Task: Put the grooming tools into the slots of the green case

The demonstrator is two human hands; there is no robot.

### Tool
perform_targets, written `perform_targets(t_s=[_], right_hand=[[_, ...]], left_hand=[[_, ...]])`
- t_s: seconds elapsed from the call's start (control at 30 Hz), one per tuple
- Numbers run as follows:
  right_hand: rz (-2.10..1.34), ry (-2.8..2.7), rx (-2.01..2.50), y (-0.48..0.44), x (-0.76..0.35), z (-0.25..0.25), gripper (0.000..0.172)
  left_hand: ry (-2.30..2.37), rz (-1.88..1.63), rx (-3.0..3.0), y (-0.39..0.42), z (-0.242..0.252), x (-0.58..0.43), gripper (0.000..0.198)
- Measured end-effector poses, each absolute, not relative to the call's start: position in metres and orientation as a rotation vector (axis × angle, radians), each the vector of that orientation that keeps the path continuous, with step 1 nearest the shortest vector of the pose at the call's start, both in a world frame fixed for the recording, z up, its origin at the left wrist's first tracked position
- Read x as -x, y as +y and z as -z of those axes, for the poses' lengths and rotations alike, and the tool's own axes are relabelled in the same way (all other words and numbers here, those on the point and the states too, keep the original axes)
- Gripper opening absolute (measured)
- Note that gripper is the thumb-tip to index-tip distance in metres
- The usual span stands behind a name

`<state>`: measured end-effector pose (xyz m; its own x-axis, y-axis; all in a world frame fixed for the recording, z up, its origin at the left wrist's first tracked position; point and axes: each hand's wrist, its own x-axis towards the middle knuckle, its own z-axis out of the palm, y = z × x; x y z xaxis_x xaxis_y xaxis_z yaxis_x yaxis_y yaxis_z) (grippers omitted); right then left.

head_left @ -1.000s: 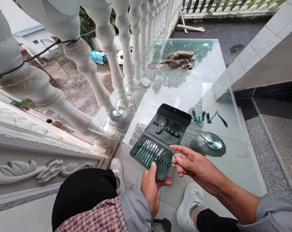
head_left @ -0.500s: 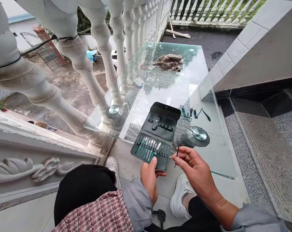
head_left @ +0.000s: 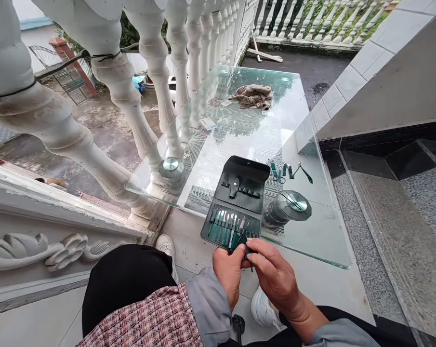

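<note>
A dark green manicure case (head_left: 239,205) lies open on the near edge of a glass table (head_left: 246,130), with several green-handled tools in its lower loops. My left hand (head_left: 228,274) grips the case's near edge, fingers closed. My right hand (head_left: 273,277) pinches a thin dark tool (head_left: 248,255) right at the case's near right corner, touching my left thumb. Nail clippers and small nippers (head_left: 289,171) lie loose on the glass beyond the case.
White balusters (head_left: 131,96) run along the left side of the table. A crumpled brown cloth (head_left: 252,95) lies at the far end. A round metal table foot (head_left: 286,207) shows under the glass beside the case. A tiled wall (head_left: 376,77) rises on the right.
My right hand has come down and left with the thin tool, from beside the case to its near corner, meeting my left hand. The left hand keeps its hold on the case.
</note>
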<state>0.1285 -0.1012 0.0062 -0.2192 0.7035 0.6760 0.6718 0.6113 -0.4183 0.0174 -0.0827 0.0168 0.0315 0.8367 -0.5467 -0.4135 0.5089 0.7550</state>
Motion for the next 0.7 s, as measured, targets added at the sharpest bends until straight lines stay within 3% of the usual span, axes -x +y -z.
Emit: perform_targets(t_s=[0.43,0.7], right_hand=[[0.165,-2.156,1.165,-0.107,-0.137,0.000,0.028],[0.062,-1.873,1.359,-0.113,-0.115,-0.006,0.029]], left_hand=[[1.220,-1.034,-0.353,-0.082,-0.016,-0.017,0.030],[1.169,-1.037,-0.302,-0.083,-0.017,-0.017,0.032]])
